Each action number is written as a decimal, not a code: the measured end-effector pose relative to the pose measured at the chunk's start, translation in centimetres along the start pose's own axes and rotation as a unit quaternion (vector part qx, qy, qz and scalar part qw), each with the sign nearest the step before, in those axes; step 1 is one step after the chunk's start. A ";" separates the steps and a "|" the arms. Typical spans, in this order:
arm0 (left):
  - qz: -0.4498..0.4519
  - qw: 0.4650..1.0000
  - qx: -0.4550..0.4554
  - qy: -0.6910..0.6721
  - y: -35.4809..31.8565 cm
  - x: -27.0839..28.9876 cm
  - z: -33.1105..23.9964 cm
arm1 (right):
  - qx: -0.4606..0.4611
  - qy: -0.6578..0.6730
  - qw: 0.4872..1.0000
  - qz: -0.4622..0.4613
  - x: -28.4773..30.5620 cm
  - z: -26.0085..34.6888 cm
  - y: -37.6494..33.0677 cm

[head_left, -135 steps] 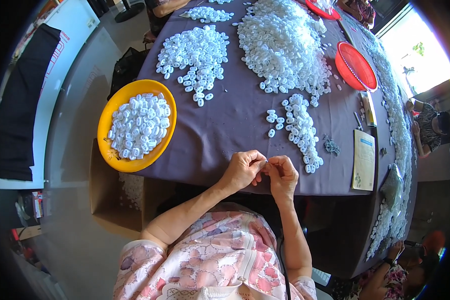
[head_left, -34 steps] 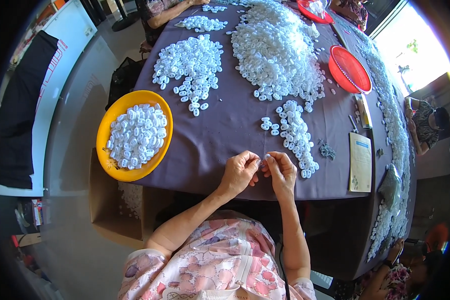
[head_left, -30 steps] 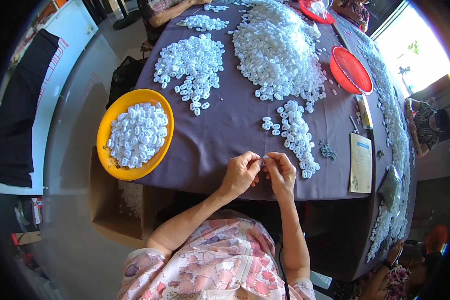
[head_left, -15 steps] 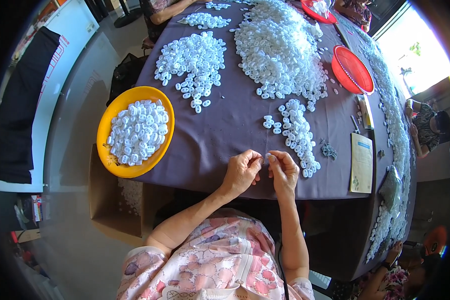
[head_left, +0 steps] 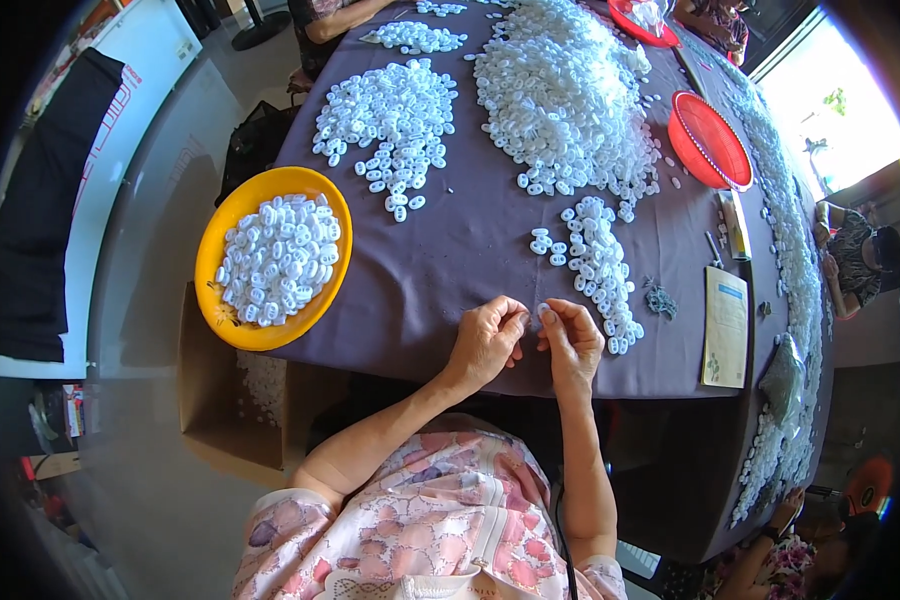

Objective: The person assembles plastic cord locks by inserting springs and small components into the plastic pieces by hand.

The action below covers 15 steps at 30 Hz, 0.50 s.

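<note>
Above the near edge of the dark-covered table my left hand (head_left: pixel 485 342) is closed in a pinch; whatever its fingertips hold is too small to make out. Facing it, my right hand (head_left: pixel 576 345) pinches a small white oval plastic piece (head_left: pixel 543 310) between thumb and forefinger. A small gap separates the two hands' fingertips. Just beyond my right hand lies a narrow strip of similar white oval pieces (head_left: pixel 600 270), each with two slots or marks. To the left, an orange-yellow bowl (head_left: pixel 332 262) holds many more such pieces.
A large heap of white pieces (head_left: pixel 560 100) and a smaller pile (head_left: pixel 390 115) cover the table's far part. Red baskets (head_left: pixel 710 140), a tan envelope (head_left: pixel 725 330) and a grey-green tangle (head_left: pixel 660 300) lie to the right. A cardboard box (head_left: pixel 225 425) stands below the bowl. Other people sit around the table.
The whole view has shifted slightly. My hands keep nearly the same pinching pose, and the white piece at my right fingertips shows a little more.
</note>
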<state>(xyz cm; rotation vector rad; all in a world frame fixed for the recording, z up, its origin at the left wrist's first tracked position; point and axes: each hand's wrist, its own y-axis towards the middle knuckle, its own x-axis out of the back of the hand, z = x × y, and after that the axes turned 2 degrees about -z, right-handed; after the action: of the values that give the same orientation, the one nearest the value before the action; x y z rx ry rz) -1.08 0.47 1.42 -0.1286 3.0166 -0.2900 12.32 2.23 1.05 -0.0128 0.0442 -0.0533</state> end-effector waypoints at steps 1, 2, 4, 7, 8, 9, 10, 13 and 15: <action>0.005 1.000 0.000 0.005 0.0 0.0 -0.1 | 0.006 -0.002 1.000 -0.002 0.0 -0.1 0.0; 0.010 1.000 0.001 0.010 0.0 0.0 -0.1 | 0.005 -0.002 1.000 -0.002 0.0 -0.2 0.0; 0.011 1.000 0.001 0.020 -0.1 0.0 -0.4 | 0.010 0.000 1.000 0.002 0.0 -0.3 0.1; 0.009 1.000 -0.002 0.030 -0.1 0.0 -0.4 | 0.012 -0.004 1.000 0.000 0.0 -0.1 0.0; 0.008 0.999 -0.004 0.031 -0.1 0.0 -0.3 | 0.011 -0.004 1.000 0.001 0.0 -0.1 0.0; 0.008 0.999 -0.003 0.031 -0.1 0.0 -0.3 | 0.014 -0.007 1.000 0.003 0.0 -0.2 0.0; 0.008 1.000 -0.001 0.027 -0.1 0.0 -0.2 | 0.017 -0.009 1.000 0.004 0.0 -0.2 0.0; 0.012 1.000 0.003 0.021 0.0 0.0 -0.1 | 0.023 -0.008 1.000 0.003 0.0 -0.2 0.0; 0.015 1.000 0.005 0.019 0.0 0.0 -0.1 | 0.024 -0.011 1.000 0.002 0.0 -0.2 0.0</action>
<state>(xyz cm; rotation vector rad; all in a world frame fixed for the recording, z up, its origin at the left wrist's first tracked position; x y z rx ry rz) -1.06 0.51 1.49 -0.0769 3.0515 -0.3088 12.28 2.24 0.84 0.0349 0.0217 -0.0503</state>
